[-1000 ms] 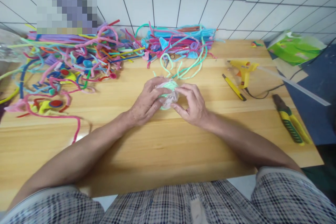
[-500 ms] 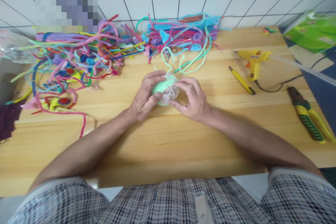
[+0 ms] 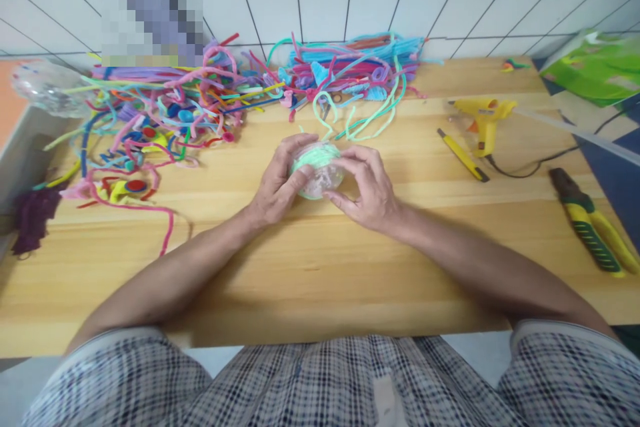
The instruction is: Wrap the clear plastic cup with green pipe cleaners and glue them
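Observation:
Between my hands is a clear plastic ball (image 3: 325, 180), its upper part wrapped in mint-green pipe cleaner (image 3: 320, 155). My left hand (image 3: 283, 180) is curled round its left side, with the thumb across the front. On the right, the fingertips and thumb of my right hand (image 3: 367, 180) pinch the ball's edge. Loose green pipe cleaners (image 3: 373, 121) lie on the table just beyond the ball. The ball's underside and far side are hidden.
Tangled coloured pipe cleaners (image 3: 175, 107) cover the back left of the wooden table (image 3: 350, 280). To the right lie a yellow glue gun (image 3: 485, 120), a yellow utility knife (image 3: 463, 155) and green-and-yellow pliers (image 3: 587, 223). A green packet (image 3: 595, 70) stands at the far right corner.
The ball has turned slightly in my hands, so more of its clear front shows. My left thumb has risen a little. The camera view has shifted slightly left.

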Motion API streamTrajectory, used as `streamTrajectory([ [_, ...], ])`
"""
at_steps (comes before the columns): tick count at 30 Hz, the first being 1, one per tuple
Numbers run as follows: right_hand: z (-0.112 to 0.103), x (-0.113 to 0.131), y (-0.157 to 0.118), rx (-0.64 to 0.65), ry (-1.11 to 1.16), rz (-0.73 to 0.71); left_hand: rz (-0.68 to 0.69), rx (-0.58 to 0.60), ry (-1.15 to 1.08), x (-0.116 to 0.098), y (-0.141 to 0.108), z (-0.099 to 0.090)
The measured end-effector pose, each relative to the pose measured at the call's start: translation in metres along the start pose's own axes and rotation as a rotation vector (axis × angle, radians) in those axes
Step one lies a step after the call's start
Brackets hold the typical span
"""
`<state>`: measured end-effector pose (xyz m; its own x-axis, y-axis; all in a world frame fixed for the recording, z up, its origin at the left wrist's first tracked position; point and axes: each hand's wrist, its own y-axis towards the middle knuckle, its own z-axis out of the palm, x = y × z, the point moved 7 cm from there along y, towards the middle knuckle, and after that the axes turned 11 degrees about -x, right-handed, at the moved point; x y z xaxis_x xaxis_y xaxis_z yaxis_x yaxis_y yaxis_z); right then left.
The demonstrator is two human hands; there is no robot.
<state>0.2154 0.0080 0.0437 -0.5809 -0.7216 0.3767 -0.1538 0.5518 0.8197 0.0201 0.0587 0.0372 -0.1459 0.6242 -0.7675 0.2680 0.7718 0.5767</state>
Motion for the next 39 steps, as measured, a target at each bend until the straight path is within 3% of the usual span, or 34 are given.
streamTrajectory([
  [6,-0.002,-0.009,-0.001,0.005,0.019,0.046,0.090,0.043,0.120,0.003,0.002,-0.002],
  [14,-0.004,-0.017,0.005,0.038,0.030,-0.017,0.065,0.123,0.112,0.007,0.003,-0.001],
  [19,-0.009,-0.012,0.008,0.010,0.016,-0.103,0.132,0.107,0.147,0.003,0.003,0.001],
  [23,-0.009,-0.013,0.007,0.047,-0.001,-0.085,0.163,0.091,0.169,0.006,0.000,0.002],
  [39,-0.010,0.011,0.006,-0.035,-0.101,-0.255,0.132,0.072,0.115,0.000,0.001,0.004],
])
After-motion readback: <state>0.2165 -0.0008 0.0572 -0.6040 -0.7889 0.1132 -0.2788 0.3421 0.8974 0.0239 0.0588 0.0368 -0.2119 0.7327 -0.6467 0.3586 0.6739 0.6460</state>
